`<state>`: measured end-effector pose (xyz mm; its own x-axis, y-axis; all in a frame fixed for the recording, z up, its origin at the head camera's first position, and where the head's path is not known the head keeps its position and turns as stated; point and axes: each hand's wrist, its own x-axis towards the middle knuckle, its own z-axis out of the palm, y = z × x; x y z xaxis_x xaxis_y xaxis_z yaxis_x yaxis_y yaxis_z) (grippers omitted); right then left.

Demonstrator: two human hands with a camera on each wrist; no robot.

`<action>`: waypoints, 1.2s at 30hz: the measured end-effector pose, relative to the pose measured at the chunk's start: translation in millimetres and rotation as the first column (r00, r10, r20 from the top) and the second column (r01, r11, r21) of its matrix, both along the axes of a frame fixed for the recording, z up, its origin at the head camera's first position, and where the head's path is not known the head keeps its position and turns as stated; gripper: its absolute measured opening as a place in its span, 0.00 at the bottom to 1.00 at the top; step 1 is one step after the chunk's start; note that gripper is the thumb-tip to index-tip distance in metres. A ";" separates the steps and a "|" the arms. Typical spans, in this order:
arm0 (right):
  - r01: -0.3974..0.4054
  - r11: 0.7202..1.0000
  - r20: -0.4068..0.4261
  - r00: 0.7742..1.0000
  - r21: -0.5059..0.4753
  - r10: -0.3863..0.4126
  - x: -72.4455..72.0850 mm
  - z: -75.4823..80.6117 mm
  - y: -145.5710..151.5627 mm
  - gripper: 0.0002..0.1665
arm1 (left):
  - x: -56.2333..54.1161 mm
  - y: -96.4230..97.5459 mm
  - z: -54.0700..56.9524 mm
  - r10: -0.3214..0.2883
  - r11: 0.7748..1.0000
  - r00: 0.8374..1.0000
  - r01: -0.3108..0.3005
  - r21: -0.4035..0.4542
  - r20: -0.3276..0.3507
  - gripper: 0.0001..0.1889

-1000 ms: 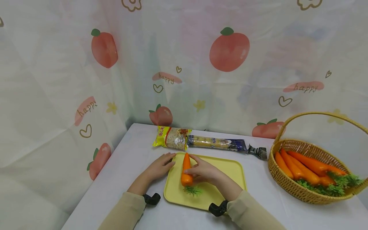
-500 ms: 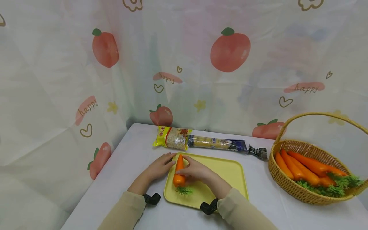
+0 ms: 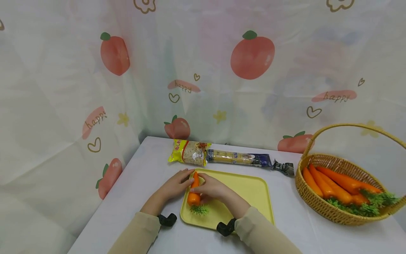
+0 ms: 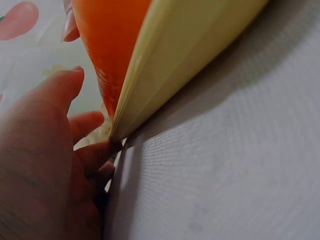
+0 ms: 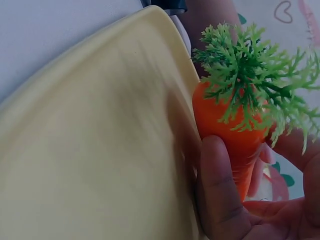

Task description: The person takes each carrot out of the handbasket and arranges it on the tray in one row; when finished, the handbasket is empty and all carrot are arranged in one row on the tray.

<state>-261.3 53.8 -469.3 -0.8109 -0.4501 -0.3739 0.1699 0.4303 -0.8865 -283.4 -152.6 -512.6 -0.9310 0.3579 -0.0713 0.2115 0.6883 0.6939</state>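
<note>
My right hand [image 3: 217, 189] grips an orange carrot [image 3: 193, 198] with a frilly green top [image 5: 250, 75]. The carrot lies lengthwise along the left side of a yellow tray [image 3: 241, 192], its tip pointing away from me. In the right wrist view, the thumb [image 5: 218, 187] presses one side of the carrot and the other fingers curl round the far side. At the tray's far left corner rests my left hand [image 3: 173, 186], fingers loosely bent. The left wrist view puts its fingertips right at the tray's rim [image 4: 125, 95], with the carrot close above the thumb.
A wicker basket [image 3: 317, 208] with a tall handle stands at the right, holding several carrots [image 3: 342, 178]. Behind the tray lie a yellow snack bag [image 3: 191, 152], a long blue-ended packet [image 3: 238, 157] and a small black wrapper [image 3: 283, 167]. Printed curtains [image 3: 219, 98] hang behind the table.
My right hand has shifted left with the carrot, from nearer the tray's middle to its left edge beside my left hand. The left hand has stayed in place.
</note>
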 end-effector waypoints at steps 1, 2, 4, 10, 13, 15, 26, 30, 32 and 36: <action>-0.001 1.000 -0.001 1.000 0.002 0.001 0.3 0.7 -0.8 0.53 | -0.1 -0.4 0.1 -0.003 1.000 1.000 0.003 0.002 0.000 0.31; -0.001 1.000 0.000 1.000 0.001 0.001 0.9 1.5 -1.5 0.53 | -0.4 -0.9 0.0 -0.011 1.000 1.000 0.011 0.005 -0.006 0.31; 0.001 1.000 0.006 1.000 -0.009 -0.001 1.9 2.8 -2.6 0.53 | -0.7 -1.7 -0.3 -0.023 1.000 1.000 0.023 0.008 -0.016 0.30; 0.008 0.999 0.020 1.000 -0.041 -0.007 2.3 3.2 -2.5 0.52 | -0.6 -2.9 -0.2 -0.043 0.999 0.999 0.044 0.007 -0.027 0.30; 0.011 0.999 0.020 1.000 -0.043 -0.011 1.4 2.8 -1.6 0.51 | -0.9 -3.1 -0.1 -0.046 0.999 0.999 0.046 0.010 -0.025 0.31; 0.013 0.999 0.022 1.000 -0.047 -0.012 0.8 1.9 -0.8 0.50 | -1.1 -3.0 0.4 -0.047 0.999 0.999 0.047 0.003 -0.020 0.31; -0.034 0.996 0.018 0.999 -0.084 0.035 1.8 2.3 8.7 0.50 | -1.8 -2.3 -1.0 -0.064 0.998 0.996 0.064 -0.010 -0.066 0.33; -0.063 0.996 -0.012 0.998 -0.059 0.063 3.0 9.5 24.0 0.47 | -0.9 -0.8 -1.3 -0.050 0.999 0.997 0.049 -0.013 -0.052 0.33; -0.074 0.996 -0.021 0.997 -0.054 0.073 3.9 15.8 35.5 0.46 | -0.1 -0.3 -0.2 -0.045 0.999 0.998 0.044 -0.013 -0.046 0.32; -0.087 0.995 -0.052 0.995 -0.053 0.084 6.3 33.0 65.4 0.45 | 0.6 -0.5 1.1 -0.029 1.000 0.999 0.029 -0.005 -0.035 0.30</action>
